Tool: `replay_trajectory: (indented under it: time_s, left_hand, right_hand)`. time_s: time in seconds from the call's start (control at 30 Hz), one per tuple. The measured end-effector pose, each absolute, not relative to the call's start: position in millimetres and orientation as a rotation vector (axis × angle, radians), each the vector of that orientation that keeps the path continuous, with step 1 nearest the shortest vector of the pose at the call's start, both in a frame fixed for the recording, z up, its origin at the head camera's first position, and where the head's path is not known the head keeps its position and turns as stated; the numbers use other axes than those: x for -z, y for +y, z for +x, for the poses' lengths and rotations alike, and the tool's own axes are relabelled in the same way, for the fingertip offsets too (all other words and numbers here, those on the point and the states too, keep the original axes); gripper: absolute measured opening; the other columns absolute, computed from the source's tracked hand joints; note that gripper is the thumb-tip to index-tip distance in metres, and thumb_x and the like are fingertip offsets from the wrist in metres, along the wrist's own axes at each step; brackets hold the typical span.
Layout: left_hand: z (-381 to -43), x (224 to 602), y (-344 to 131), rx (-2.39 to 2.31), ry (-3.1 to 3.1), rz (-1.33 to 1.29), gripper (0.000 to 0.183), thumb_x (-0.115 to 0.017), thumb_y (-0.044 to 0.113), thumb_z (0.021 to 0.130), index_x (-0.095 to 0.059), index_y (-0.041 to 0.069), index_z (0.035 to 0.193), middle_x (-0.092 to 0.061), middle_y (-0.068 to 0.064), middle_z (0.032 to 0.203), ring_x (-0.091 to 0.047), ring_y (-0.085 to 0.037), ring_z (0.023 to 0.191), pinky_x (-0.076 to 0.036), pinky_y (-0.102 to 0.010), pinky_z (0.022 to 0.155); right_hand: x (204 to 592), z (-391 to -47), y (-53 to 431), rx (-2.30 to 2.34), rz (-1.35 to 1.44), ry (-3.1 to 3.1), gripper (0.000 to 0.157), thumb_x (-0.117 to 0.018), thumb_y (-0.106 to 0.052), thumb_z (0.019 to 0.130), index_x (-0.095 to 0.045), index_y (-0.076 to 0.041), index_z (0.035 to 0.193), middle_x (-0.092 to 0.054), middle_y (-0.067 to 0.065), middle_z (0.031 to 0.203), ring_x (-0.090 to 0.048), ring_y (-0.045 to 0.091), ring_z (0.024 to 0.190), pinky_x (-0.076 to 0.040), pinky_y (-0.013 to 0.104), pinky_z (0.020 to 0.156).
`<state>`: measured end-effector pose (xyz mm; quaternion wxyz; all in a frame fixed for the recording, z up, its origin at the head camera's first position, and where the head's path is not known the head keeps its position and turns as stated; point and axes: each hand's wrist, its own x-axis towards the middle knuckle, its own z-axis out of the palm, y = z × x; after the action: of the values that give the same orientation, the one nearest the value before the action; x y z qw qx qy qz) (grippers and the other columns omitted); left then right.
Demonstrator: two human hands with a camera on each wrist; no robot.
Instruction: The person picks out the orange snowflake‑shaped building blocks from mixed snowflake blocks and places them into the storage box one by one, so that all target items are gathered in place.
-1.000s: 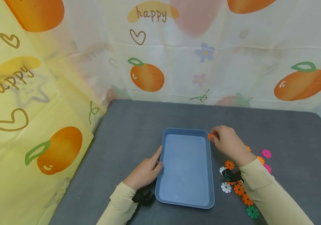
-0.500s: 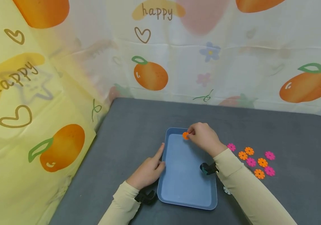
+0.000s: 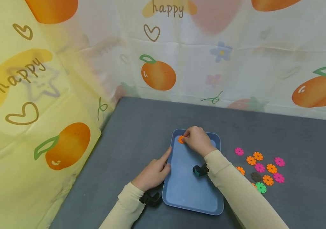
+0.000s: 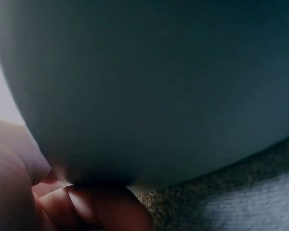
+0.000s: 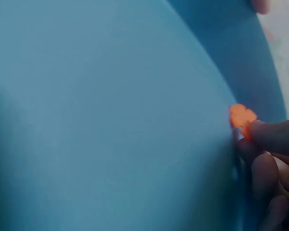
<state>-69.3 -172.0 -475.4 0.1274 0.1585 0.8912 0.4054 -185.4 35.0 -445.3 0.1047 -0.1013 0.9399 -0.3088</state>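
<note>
A shallow blue tray (image 3: 193,208) rests on the grey table. My left hand (image 3: 151,175) holds its left side, the index finger stretched along the edge and the thumb at the rim. Curled fingers (image 4: 111,209) press against the tray's dark outer wall in the left wrist view. My right hand (image 3: 198,140) pinches an orange notched disc (image 3: 181,139) between thumb and fingers, over the tray's far left corner. In the right wrist view the same disc (image 5: 242,118) stands out from the fingertips close to the tray wall.
Right of the tray lie several loose notched discs: pink (image 3: 279,161), orange (image 3: 271,168), green (image 3: 261,187) and a dark one (image 3: 256,176). My right sleeve (image 3: 234,187) partly covers that group. A printed curtain (image 3: 188,76) hangs behind the table.
My right hand has carried the orange disc leftward from the tray's far right corner to its far left corner. My left hand stays at the tray's edge. The head view has shifted slightly.
</note>
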Motion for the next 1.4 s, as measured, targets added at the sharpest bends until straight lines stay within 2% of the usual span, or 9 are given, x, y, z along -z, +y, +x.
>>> replay_trajectory:
  time_s: [0.13, 0.23, 0.4, 0.67, 0.8, 0.9, 0.97, 1.1, 1.4]
  left_hand:
    - [-69, 477, -172, -1.177, 2.608, 0.461, 0.065, -0.048, 0.015, 0.107, -0.025, 0.01, 0.168, -0.038, 0.012, 0.055, -0.031, -0.004, 0.043, -0.034, -0.024, 0.046]
    - [-70, 478, -172, -1.173, 2.619, 0.46, 0.065, -0.048, 0.015, 0.107, -0.025, 0.01, 0.168, -0.038, 0.013, 0.055, -0.031, -0.003, 0.043, -0.034, -0.024, 0.045]
    - [-70, 480, -171, -1.18, 2.637, 0.465, 0.065, -0.049, 0.014, 0.106, -0.026, 0.01, 0.167, -0.039, 0.012, 0.055, -0.032, -0.003, 0.043, -0.035, -0.025, 0.045]
    - [-69, 480, -170, -1.192, 2.63, 0.46, 0.065, -0.049, 0.014, 0.107, -0.026, 0.01, 0.167, -0.038, 0.012, 0.054, -0.03, -0.003, 0.043, -0.033, -0.023, 0.045]
    - [-69, 480, -170, -1.202, 2.614, 0.455, 0.065, -0.049, 0.015, 0.107, -0.025, 0.011, 0.168, -0.039, 0.011, 0.054, -0.031, -0.003, 0.043, -0.033, -0.024, 0.046]
    - [-69, 480, -170, -1.203, 2.617, 0.458, 0.066, -0.049, 0.015, 0.107, -0.025, 0.011, 0.168, -0.039, 0.012, 0.054, -0.031, -0.003, 0.043, -0.034, -0.024, 0.046]
    - [-69, 480, -169, -1.204, 2.622, 0.464, 0.066, -0.049, 0.014, 0.107, -0.025, 0.011, 0.168, -0.04, 0.011, 0.055, -0.032, -0.003, 0.043, -0.034, -0.024, 0.045]
    - [-67, 481, -169, -1.199, 2.635, 0.445, 0.066, -0.049, 0.014, 0.107, -0.025, 0.011, 0.168, -0.04, 0.012, 0.054, -0.032, -0.003, 0.042, -0.033, -0.024, 0.045]
    - [-66, 481, -167, -1.199, 2.655, 0.471, 0.065, -0.049, 0.013, 0.106, -0.026, 0.01, 0.167, -0.037, 0.013, 0.054, -0.029, -0.002, 0.043, -0.032, -0.023, 0.046]
  right_hand:
    - [450, -187, 32, 0.922, -0.267, 2.773, 0.013, -0.076, -0.019, 0.095, -0.081, -0.008, 0.094, -0.076, 0.007, 0.093, -0.067, 0.02, 0.077, -0.056, 0.038, 0.07]
    - [454, -186, 29, 0.909, -0.274, 2.792, 0.017, -0.072, -0.018, 0.095, -0.077, -0.011, 0.08, -0.071, 0.004, 0.078, -0.061, 0.017, 0.064, -0.049, 0.033, 0.058]
    - [459, -185, 25, 0.887, -0.29, 2.817, 0.039, -0.07, -0.017, 0.094, -0.056, -0.016, 0.058, -0.043, -0.004, 0.054, -0.038, 0.011, 0.048, -0.028, 0.027, 0.047]
    - [460, -183, 26, 0.9, -0.279, 2.823, 0.051, -0.069, -0.019, 0.096, -0.041, -0.018, 0.054, -0.026, -0.006, 0.053, -0.024, 0.01, 0.047, -0.018, 0.027, 0.047]
    - [455, -181, 30, 0.912, -0.265, 2.818, 0.039, -0.068, -0.023, 0.097, -0.058, -0.013, 0.06, -0.043, -0.003, 0.057, -0.036, 0.012, 0.049, -0.028, 0.028, 0.047]
    - [449, -177, 34, 0.93, -0.277, 2.843, 0.024, -0.069, -0.026, 0.097, -0.078, -0.009, 0.083, -0.068, 0.003, 0.076, -0.058, 0.015, 0.061, -0.048, 0.033, 0.056]
    - [445, -174, 40, 0.961, -0.297, 2.853, 0.024, -0.069, -0.028, 0.097, -0.082, -0.008, 0.099, -0.076, 0.006, 0.091, -0.066, 0.017, 0.071, -0.055, 0.037, 0.064]
    - [436, -165, 54, 1.045, -0.368, 2.841, 0.029, -0.068, -0.03, 0.1, -0.08, -0.006, 0.112, -0.076, 0.005, 0.093, -0.067, 0.015, 0.072, -0.055, 0.037, 0.065]
    - [416, -141, 112, 1.131, -0.3, 2.837, 0.028, -0.067, -0.029, 0.103, -0.078, -0.006, 0.113, -0.072, 0.005, 0.087, -0.056, 0.016, 0.056, -0.046, 0.035, 0.052]
